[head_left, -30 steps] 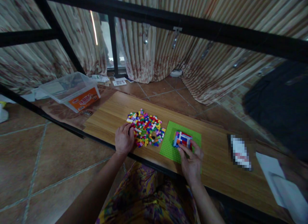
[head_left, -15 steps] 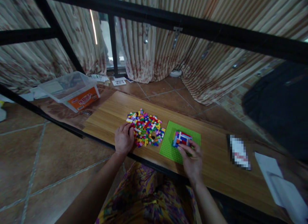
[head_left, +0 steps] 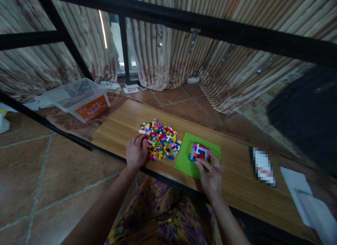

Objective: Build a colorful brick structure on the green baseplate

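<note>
My left hand (head_left: 136, 152) rests on the table against the left edge of a heap of small coloured toy bricks (head_left: 164, 134). Its fingers are loosely bent, the thumb lies apart, and nothing shows in its grasp. On a green studded baseplate (head_left: 181, 160) stands a low block build (head_left: 199, 151) of blue, red, white and orange bricks. Thumb and fingers of my right hand (head_left: 212, 173) hold this build at its near right side. Those fingers cover part of it, and any loose brick under them is hidden.
The narrow wooden table (head_left: 118, 124) has a dark front edge. Behind its left end sits a clear plastic tub (head_left: 79, 97) with an orange label. A pixelated item (head_left: 263, 167) and white paper (head_left: 296, 192) lie toward the right. A black metal bar (head_left: 171, 18) crosses above.
The whole view has shifted very slightly. Both hands keep nearly the same places; the fingers of my right hand have moved a little on the block build.
</note>
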`<state>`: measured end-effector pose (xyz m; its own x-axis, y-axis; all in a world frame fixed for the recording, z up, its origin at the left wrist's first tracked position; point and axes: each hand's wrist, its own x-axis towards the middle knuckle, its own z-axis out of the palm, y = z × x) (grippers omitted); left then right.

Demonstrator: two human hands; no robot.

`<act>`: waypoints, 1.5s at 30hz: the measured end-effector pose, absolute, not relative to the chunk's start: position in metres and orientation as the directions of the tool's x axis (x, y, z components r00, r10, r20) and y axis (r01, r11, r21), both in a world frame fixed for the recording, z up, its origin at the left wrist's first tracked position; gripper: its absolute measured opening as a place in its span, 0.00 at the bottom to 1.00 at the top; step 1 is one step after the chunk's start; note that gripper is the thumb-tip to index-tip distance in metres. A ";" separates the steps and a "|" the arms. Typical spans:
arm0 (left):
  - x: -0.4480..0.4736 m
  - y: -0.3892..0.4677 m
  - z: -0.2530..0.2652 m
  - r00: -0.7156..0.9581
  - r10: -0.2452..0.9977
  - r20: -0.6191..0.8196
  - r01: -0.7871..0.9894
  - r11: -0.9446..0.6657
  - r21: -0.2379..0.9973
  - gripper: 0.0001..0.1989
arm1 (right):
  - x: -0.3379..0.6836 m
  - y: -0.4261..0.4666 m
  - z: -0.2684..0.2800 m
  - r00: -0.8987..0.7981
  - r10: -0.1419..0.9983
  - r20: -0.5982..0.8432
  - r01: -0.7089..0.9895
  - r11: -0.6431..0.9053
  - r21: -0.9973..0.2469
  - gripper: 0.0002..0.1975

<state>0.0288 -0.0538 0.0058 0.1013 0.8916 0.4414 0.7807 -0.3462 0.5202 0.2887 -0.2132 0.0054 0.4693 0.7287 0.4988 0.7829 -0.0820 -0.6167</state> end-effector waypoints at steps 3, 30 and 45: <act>0.029 -0.054 0.006 0.102 0.894 0.436 0.781 -0.343 0.521 0.19 | 0.287 -0.213 0.004 0.488 0.723 0.490 0.758 -0.072 -0.649 0.10; 0.029 -0.054 0.006 0.112 0.889 0.443 0.777 -0.357 0.519 0.19 | 0.286 -0.220 -0.008 0.285 0.734 0.616 0.927 -0.048 -0.372 0.11; 0.029 -0.056 0.008 0.086 0.891 0.445 0.762 -0.347 0.547 0.18 | 0.239 -0.224 0.016 0.332 0.790 0.515 0.855 -0.022 -0.517 0.12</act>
<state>0.0291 -0.0562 0.0080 0.0859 0.8912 0.4455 0.7618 -0.3469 0.5471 0.2387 -0.2245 0.0165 0.3322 0.7901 0.5152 0.8554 -0.0223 -0.5175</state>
